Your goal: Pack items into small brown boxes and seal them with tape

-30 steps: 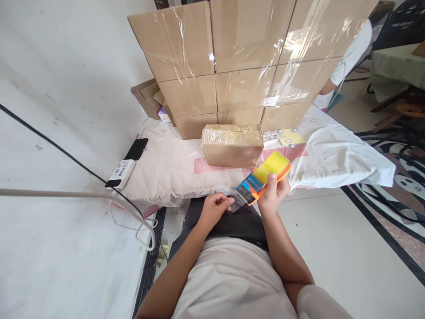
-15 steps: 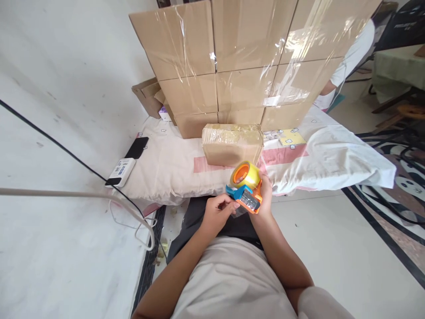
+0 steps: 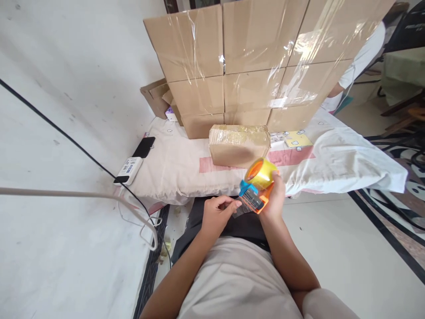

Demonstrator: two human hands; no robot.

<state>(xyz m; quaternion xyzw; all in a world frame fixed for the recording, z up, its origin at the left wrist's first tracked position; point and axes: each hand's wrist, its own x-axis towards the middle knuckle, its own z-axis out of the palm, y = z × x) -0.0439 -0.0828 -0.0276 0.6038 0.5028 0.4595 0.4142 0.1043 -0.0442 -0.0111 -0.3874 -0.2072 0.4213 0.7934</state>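
Note:
My right hand (image 3: 275, 199) is closed round an orange and blue tape dispenser (image 3: 255, 199) loaded with a yellowish roll of packing tape (image 3: 264, 174). A short strip of clear tape (image 3: 241, 210) stretches from the dispenser to my left hand (image 3: 219, 213), whose thumb and finger pinch its end. Both hands are above my lap, by the near edge of the table. Just beyond them a small taped cardboard box (image 3: 235, 153) rests on the cloth, its top edge covered in shiny tape.
A tall wall of taped cardboard (image 3: 255, 57) stands behind the small box. On the tablecloth (image 3: 175, 168) lie a black phone (image 3: 144, 147), a white device (image 3: 129, 170) and a yellow card (image 3: 299, 139). A cable (image 3: 83, 194) crosses at left. Another person's sleeve (image 3: 363, 55) shows behind the cardboard.
My right hand has moved the dispenser rightward, away from my left hand, and more clear tape now spans between them. The view has shifted slightly left.

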